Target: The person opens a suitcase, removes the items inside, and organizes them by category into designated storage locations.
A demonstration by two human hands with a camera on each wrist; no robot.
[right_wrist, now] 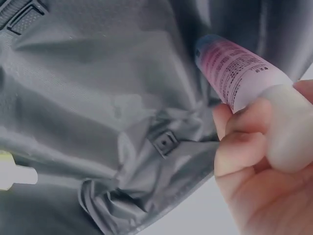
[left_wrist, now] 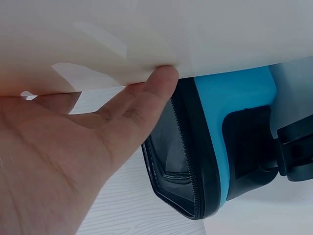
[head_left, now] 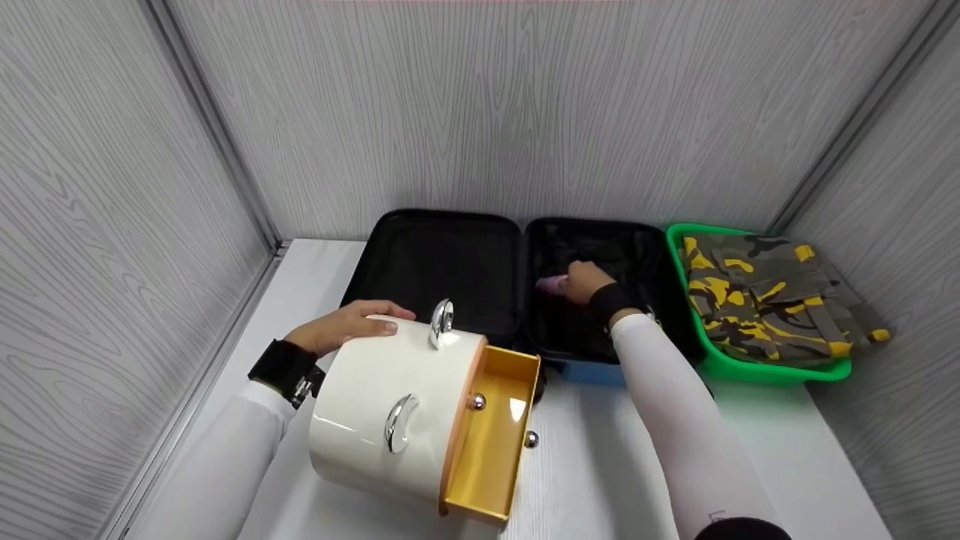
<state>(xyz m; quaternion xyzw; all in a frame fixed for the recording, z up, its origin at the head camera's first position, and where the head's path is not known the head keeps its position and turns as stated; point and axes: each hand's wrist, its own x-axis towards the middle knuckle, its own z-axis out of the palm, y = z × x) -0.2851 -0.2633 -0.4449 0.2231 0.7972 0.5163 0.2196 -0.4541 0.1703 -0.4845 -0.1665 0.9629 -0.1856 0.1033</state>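
My right hand (head_left: pixel 589 281) reaches into the right half of an open suitcase (head_left: pixel 690 341) and grips a small pink-and-white bottle (head_left: pixel 553 284). In the right wrist view, the fingers curl round the white end of the bottle (right_wrist: pixel 244 73), and its pink end points toward the grey lining (right_wrist: pixel 98 88). My left hand (head_left: pixel 341 326) rests on the back edge of a cream rounded drawer box (head_left: pixel 375 382), its fingers fairly straight against the shell. The box's yellow drawer (head_left: pixel 487 450) is pulled out to the right, and only bare inside surface shows.
The suitcase's other half (head_left: pixel 450 270) lies open behind the box. A green basin (head_left: pixel 780 373) at the right holds folded camouflage clothing (head_left: pixel 757 292). A white-tipped item (right_wrist: pixel 19 175) lies on the lining. Grey panels (head_left: pixel 480 112) enclose the white table (head_left: pixel 315 262).
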